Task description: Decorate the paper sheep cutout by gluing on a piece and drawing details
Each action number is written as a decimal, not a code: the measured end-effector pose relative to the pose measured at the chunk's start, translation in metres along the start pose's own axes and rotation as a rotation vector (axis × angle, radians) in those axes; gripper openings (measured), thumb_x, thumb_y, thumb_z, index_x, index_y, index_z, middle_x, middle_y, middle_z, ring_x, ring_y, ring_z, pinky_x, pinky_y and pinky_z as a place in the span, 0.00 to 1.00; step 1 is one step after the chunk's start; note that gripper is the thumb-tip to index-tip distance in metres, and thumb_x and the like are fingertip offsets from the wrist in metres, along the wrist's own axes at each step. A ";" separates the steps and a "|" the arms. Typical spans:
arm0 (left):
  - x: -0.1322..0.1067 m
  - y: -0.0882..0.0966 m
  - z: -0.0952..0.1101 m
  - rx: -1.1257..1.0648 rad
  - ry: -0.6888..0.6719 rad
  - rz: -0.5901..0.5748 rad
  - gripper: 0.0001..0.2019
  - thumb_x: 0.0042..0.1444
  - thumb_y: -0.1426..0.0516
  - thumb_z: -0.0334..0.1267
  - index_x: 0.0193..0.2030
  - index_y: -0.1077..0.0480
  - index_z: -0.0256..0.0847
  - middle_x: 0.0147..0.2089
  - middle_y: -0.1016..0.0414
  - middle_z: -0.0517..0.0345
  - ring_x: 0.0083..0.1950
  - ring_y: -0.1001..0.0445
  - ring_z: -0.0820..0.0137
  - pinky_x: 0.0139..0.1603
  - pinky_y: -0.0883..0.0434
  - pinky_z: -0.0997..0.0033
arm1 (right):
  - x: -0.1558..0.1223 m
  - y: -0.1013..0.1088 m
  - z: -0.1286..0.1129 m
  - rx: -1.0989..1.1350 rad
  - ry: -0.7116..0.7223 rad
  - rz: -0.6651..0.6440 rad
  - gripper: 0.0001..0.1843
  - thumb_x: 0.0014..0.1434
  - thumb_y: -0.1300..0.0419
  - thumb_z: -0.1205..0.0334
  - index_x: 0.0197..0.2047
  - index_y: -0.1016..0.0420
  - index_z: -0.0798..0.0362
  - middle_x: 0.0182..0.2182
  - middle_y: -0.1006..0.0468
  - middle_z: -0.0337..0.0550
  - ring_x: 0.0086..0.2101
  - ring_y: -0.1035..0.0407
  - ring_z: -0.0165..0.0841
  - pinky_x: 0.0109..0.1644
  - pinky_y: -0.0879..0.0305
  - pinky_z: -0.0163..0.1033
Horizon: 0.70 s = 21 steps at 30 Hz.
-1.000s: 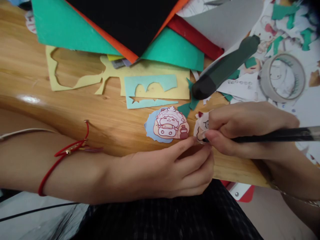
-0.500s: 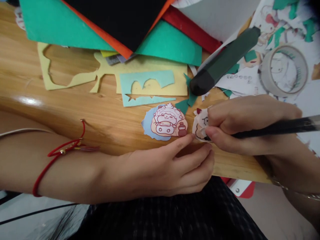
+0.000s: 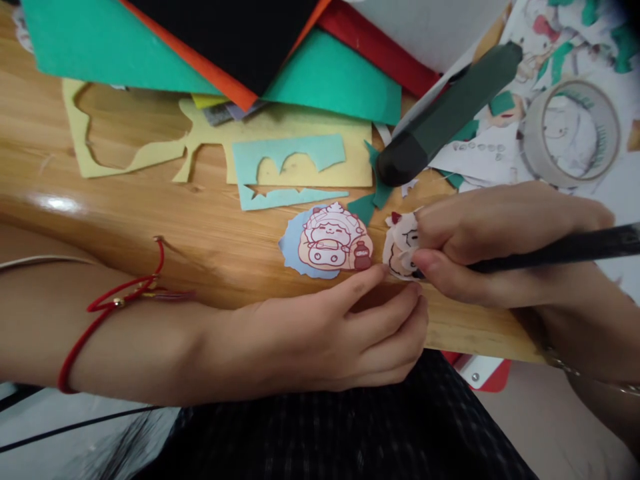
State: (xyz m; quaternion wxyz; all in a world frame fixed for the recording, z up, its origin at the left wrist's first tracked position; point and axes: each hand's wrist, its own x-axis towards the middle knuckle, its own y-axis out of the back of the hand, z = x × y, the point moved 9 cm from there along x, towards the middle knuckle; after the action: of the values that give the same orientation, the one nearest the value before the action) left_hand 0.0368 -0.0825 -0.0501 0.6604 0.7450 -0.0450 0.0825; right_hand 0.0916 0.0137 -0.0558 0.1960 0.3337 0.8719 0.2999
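Note:
My right hand (image 3: 500, 243) is closed around a black pen (image 3: 565, 250) whose back end slants off to the right. The front end of the pen is mostly hidden by the fingers, over a small cutout (image 3: 400, 247) with a drawn character on pale paper. My left hand (image 3: 340, 333) lies palm down with its fingers partly spread, one fingertip touching the left edge of that cutout. Just left of it is a second paper cutout (image 3: 330, 243), a character with a brown bottle, lying on a piece of ragged-edged blue paper (image 3: 295, 243).
Yellow felt (image 3: 300, 127) and a light teal felt scrap (image 3: 295, 147) lie beyond the cutouts. Farther back are green (image 3: 115, 47), orange and black sheets (image 3: 235, 33). At right are a dark green, elongated tool (image 3: 450, 113), a tape roll (image 3: 570, 133) and paper scraps (image 3: 480, 150).
The whole scene has shifted slightly left and up in the view. Both hands keep nearly the same places, with the pen still in my right hand.

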 end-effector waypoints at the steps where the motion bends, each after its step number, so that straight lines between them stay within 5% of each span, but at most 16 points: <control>1: 0.000 0.000 0.000 0.000 -0.002 -0.004 0.21 0.59 0.52 0.32 0.60 0.41 0.40 0.60 0.39 0.49 0.61 0.38 0.59 0.61 0.34 0.55 | 0.000 0.000 0.000 0.004 -0.002 0.000 0.16 0.62 0.52 0.65 0.22 0.40 0.52 0.20 0.41 0.35 0.23 0.48 0.25 0.26 0.49 0.34; 13: 0.001 -0.001 0.000 0.009 0.015 -0.007 0.21 0.59 0.52 0.31 0.60 0.41 0.40 0.61 0.39 0.50 0.61 0.39 0.58 0.61 0.35 0.54 | -0.001 -0.006 0.002 0.021 -0.007 -0.037 0.16 0.63 0.53 0.64 0.23 0.38 0.53 0.21 0.40 0.35 0.24 0.46 0.24 0.28 0.47 0.34; 17: 0.000 -0.002 0.001 0.012 0.019 -0.009 0.21 0.59 0.52 0.31 0.60 0.41 0.41 0.61 0.39 0.50 0.61 0.39 0.60 0.61 0.35 0.56 | -0.002 0.011 -0.004 0.037 0.020 0.084 0.19 0.59 0.50 0.69 0.18 0.48 0.53 0.18 0.45 0.33 0.22 0.49 0.22 0.23 0.49 0.31; 21: -0.002 -0.002 0.002 0.014 0.021 -0.014 0.21 0.61 0.55 0.31 0.61 0.42 0.39 0.62 0.40 0.48 0.62 0.40 0.59 0.61 0.35 0.55 | -0.009 0.023 -0.007 -0.177 0.028 0.151 0.18 0.59 0.50 0.62 0.19 0.49 0.53 0.16 0.48 0.33 0.18 0.52 0.21 0.17 0.57 0.31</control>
State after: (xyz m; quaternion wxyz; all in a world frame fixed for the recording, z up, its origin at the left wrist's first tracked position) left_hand 0.0355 -0.0846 -0.0530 0.6561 0.7491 -0.0322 0.0857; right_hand 0.1046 0.0184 -0.0343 0.1892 0.3754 0.8172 0.3942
